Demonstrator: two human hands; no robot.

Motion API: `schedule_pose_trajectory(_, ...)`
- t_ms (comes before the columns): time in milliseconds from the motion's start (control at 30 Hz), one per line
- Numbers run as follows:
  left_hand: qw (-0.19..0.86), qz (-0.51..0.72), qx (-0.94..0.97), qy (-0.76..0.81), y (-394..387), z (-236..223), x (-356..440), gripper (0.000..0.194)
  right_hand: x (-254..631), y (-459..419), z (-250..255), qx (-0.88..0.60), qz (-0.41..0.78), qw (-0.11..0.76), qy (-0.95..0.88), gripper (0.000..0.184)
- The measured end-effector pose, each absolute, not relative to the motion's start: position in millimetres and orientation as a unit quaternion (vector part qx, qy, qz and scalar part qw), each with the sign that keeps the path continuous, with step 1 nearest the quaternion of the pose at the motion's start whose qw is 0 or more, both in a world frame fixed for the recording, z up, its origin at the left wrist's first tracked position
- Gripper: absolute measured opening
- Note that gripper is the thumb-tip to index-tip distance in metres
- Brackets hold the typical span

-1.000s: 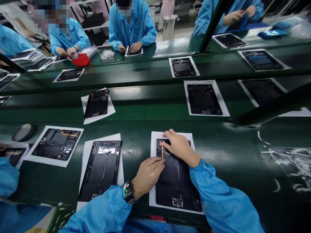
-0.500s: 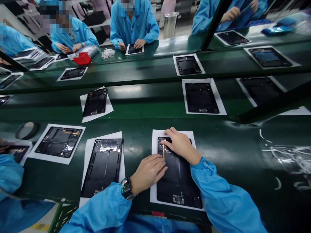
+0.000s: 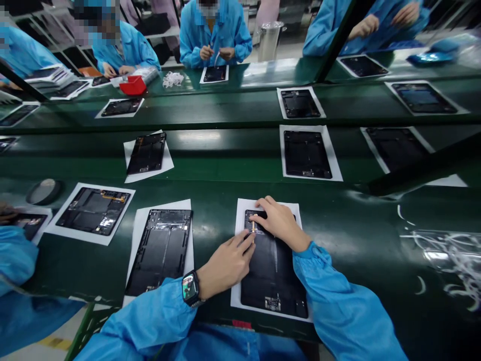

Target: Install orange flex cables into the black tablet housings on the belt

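Resting spread across the top end of a black tablet housing (image 3: 274,281), the right hand (image 3: 281,224) lies open, while the left hand (image 3: 225,263) sits with fingertips (image 3: 248,241) drawn together just beside a thin orange flex strip (image 3: 253,225); whether they grip it cannot be told. Open green belt (image 3: 356,271) lies right of the housing; a second housing (image 3: 160,250) sits just left.

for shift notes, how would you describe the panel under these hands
On the nearest green conveyor belt, a white sheet carries a black panel. It alone lies under the left hand and right hand, a thin orange strip near its top edge.
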State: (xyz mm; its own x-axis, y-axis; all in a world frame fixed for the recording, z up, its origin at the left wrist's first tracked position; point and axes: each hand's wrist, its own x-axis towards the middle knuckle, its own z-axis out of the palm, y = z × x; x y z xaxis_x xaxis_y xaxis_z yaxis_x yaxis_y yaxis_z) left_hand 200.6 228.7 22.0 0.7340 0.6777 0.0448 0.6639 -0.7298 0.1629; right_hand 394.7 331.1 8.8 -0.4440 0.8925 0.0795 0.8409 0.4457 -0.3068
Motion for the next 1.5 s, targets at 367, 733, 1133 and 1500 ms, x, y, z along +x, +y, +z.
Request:
schedule_pose_trajectory(367,0.115,0.087,0.924,0.353,241,29,191,0.032,410,327,34,-0.500,0.229,0.165,-0.819,0.024)
schedule_pose_trajectory(733,0.078,0.059,0.943,0.318,230,28,187,0.039,420,253,64,-0.545,0.271,0.159,-0.777,0.013)
schedule_pose_trajectory(1133,0.195,0.123,0.918,0.323,236,22,177,0.044,391,209,35,-0.534,0.225,0.202,-0.789,0.016)
schedule_pose_trajectory(1500,0.252,0.190,0.876,0.366,238,21,172,0.074,365,215,41,-0.504,0.178,0.102,-0.839,0.016)
